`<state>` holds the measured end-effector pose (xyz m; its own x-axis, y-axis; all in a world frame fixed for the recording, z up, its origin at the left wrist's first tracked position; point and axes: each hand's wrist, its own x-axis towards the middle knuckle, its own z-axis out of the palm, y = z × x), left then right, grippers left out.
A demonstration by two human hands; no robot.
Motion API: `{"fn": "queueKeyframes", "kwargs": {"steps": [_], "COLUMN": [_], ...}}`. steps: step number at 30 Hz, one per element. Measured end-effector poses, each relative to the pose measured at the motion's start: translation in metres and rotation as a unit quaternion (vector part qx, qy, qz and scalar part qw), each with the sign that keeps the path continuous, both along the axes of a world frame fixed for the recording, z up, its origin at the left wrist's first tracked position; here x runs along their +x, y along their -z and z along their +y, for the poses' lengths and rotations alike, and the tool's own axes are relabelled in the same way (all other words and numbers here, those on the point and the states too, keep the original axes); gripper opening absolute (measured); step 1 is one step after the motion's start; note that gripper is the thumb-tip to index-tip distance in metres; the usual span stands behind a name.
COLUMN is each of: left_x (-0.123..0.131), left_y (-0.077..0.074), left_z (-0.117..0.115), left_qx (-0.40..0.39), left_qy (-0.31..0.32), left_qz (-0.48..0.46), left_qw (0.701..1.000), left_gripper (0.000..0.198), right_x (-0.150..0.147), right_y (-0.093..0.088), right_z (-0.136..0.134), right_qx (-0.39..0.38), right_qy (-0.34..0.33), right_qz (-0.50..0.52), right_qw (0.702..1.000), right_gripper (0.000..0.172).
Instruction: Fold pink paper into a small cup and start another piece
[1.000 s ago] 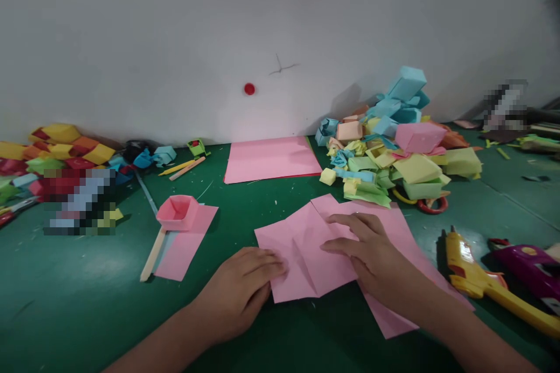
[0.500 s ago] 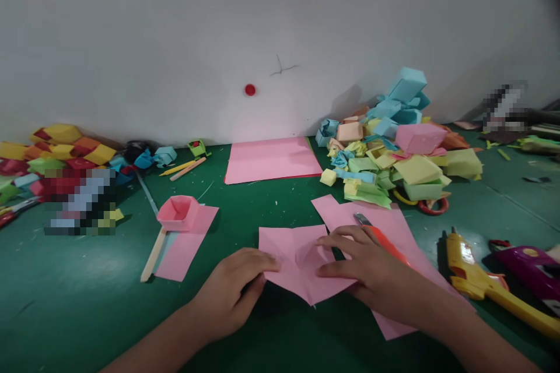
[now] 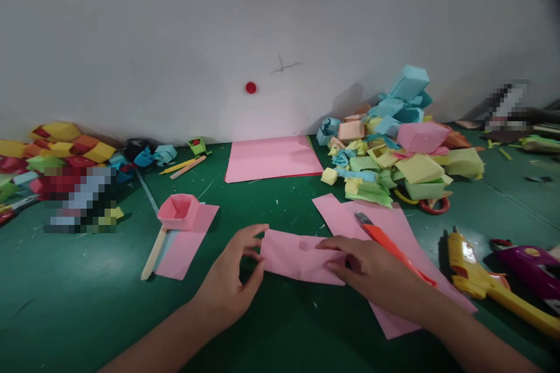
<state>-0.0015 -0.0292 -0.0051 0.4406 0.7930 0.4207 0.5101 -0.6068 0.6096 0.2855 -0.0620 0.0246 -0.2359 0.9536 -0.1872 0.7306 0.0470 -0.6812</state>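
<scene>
A piece of pink paper [image 3: 289,253], folded into a narrow strip with a crease across its middle, is between my two hands. My left hand [image 3: 236,274] has it by the left end, the thumb at the lower corner and the fingertips at the upper one. On the right end, the thumb and index finger of my right hand [image 3: 371,268] rest over the paper and grip it; its other fingers are partly hidden. Beside that hand, an orange cutter knife [image 3: 389,245] lies on a larger pink sheet [image 3: 345,215].
Left on the green table are a small pink paper box [image 3: 178,212], a wooden stick [image 3: 153,256] and a pink strip [image 3: 190,250]. Pink sheets [image 3: 273,157] lie behind. To the right are a pile of paper boxes [image 3: 394,157] and a yellow glue gun [image 3: 472,274].
The pink paper, spread wider before, is now folded down into a narrower strip. My left hand's fingers have lifted and spread along its left end; the right hand has shifted slightly.
</scene>
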Motion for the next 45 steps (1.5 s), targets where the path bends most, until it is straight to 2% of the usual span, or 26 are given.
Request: {"fn": "queueKeyframes", "kwargs": {"steps": [2,4,7,11,14,19,23,26,34,41,45], "left_x": [0.001,0.002,0.004,0.007,0.009,0.012,0.013,0.012,0.009,0.009,0.006], "left_y": [0.000,-0.001,-0.001,-0.005,-0.009,-0.012,-0.011,-0.010,-0.002,0.002,0.005], "left_z": [-0.002,-0.005,-0.008,-0.007,-0.004,-0.002,-0.002,-0.003,-0.005,-0.003,0.000], "left_qx": [0.119,0.230,0.296,0.260,0.215,0.169,0.167,0.166,0.182,0.135,0.150], "left_qy": [-0.007,-0.001,0.048,0.138,0.175,0.183,0.175,0.168,0.151,0.129,0.099], "left_qz": [0.059,0.111,0.167,0.232,0.256,0.251,0.239,0.248,0.249,0.249,0.253], "left_qw": [0.991,0.967,0.939,0.927,0.926,0.936,0.940,0.939,0.939,0.950,0.951], "left_gripper": [0.043,0.040,0.037,0.035,0.037,0.037,0.035,0.034,0.038,0.040,0.040], "right_x": [-0.001,-0.003,-0.004,-0.003,-0.002,0.000,-0.004,-0.007,-0.007,-0.009,-0.009], "right_y": [0.004,0.007,0.011,0.013,0.013,0.013,0.012,0.013,0.018,0.019,0.020], "right_z": [0.001,0.000,-0.001,-0.001,0.001,0.001,-0.003,-0.007,-0.008,-0.004,-0.004], "right_qx": [-0.013,-0.004,0.030,0.083,0.131,0.224,0.248,0.266,0.206,0.199,0.199], "right_qy": [0.018,0.022,0.011,-0.034,-0.083,-0.110,-0.165,-0.173,-0.218,-0.201,-0.194], "right_qz": [-0.006,-0.018,-0.019,-0.019,-0.039,-0.110,-0.147,-0.185,-0.166,-0.155,-0.153], "right_qw": [1.000,1.000,0.999,0.996,0.987,0.962,0.943,0.930,0.939,0.946,0.948], "right_gripper": [0.038,0.039,0.037,0.040,0.047,0.053,0.045,0.042,0.052,0.050,0.051]}}
